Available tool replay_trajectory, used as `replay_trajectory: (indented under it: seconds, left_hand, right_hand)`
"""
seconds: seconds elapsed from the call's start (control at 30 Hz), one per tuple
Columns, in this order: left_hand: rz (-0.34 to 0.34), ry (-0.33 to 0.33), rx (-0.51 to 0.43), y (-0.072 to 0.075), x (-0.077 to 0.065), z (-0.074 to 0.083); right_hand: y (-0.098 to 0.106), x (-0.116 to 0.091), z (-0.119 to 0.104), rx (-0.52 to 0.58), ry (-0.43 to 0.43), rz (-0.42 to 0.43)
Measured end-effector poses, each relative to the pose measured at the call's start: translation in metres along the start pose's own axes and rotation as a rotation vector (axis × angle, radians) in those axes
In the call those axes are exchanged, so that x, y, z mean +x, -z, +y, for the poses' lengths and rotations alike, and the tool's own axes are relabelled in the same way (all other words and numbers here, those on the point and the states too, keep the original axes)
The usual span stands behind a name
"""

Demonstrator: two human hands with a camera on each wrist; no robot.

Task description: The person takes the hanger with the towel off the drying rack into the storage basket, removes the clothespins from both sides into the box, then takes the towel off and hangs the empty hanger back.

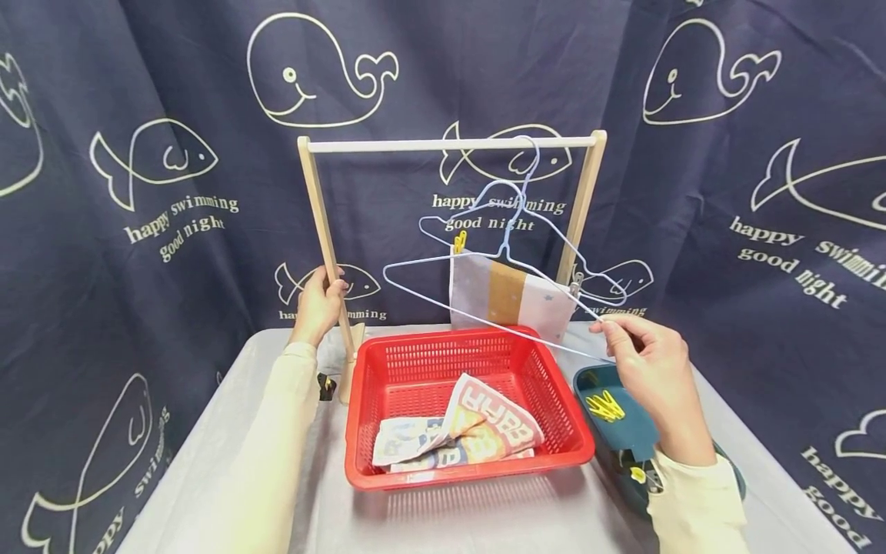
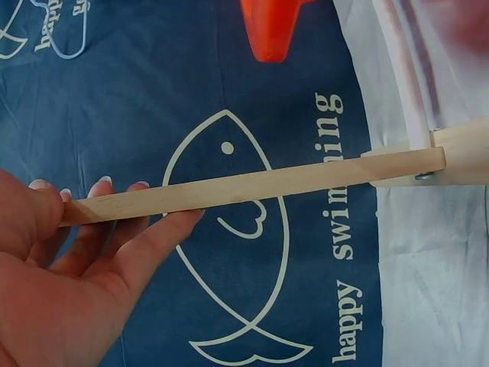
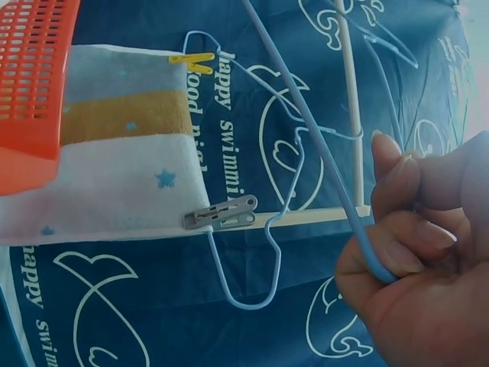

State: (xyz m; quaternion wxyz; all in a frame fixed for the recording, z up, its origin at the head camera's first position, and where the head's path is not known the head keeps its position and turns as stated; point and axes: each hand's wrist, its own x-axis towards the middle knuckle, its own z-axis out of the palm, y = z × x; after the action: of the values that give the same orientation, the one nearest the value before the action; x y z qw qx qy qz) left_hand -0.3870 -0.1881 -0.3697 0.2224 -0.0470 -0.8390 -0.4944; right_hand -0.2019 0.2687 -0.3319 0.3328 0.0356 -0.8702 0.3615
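My left hand (image 1: 320, 304) grips the left wooden post (image 2: 252, 186) of a hanging rack, thumb on one side and fingers on the other. My right hand (image 1: 654, 373) holds a light blue clothes hanger (image 1: 506, 248) by one end, its hook pointing up below the white rack bar (image 1: 415, 145). Behind it, a second blue hanger (image 1: 554, 225) hangs from the bar. A white, tan and grey cloth (image 3: 126, 172) is clipped to this second hanger with a yellow clothespin (image 3: 191, 60) and a grey clothespin (image 3: 221, 212).
A red plastic basket (image 1: 471, 480) stands in front of the rack with a crumpled printed cloth (image 1: 484, 431) inside. To its right is a dark teal tray (image 1: 633, 431) with yellow clothespins (image 1: 605, 406). A small black object (image 1: 327, 386) lies by the left post's foot. A patterned curtain (image 1: 208, 308) hangs behind.
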Motion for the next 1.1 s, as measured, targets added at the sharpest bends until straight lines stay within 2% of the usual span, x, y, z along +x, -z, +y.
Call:
replay_trajectory:
  seconds: [0.3, 0.7, 1.1]
  left_hand:
    - [-0.009, 0.011, -0.017, 0.004, -0.003, -0.003]
    - [-0.013, 0.002, -0.001, 0.004, 0.0, -0.001]
    - [-0.031, -0.004, -0.002, 0.001, 0.001, -0.001]
  right_hand:
    - [-0.004, 0.008, -0.015, -0.013, -0.011, 0.006]
    - [0.005, 0.045, -0.061, -0.07, -0.005, 0.016]
    - [-0.012, 0.082, -0.1, 0.0, 0.024, -0.02]
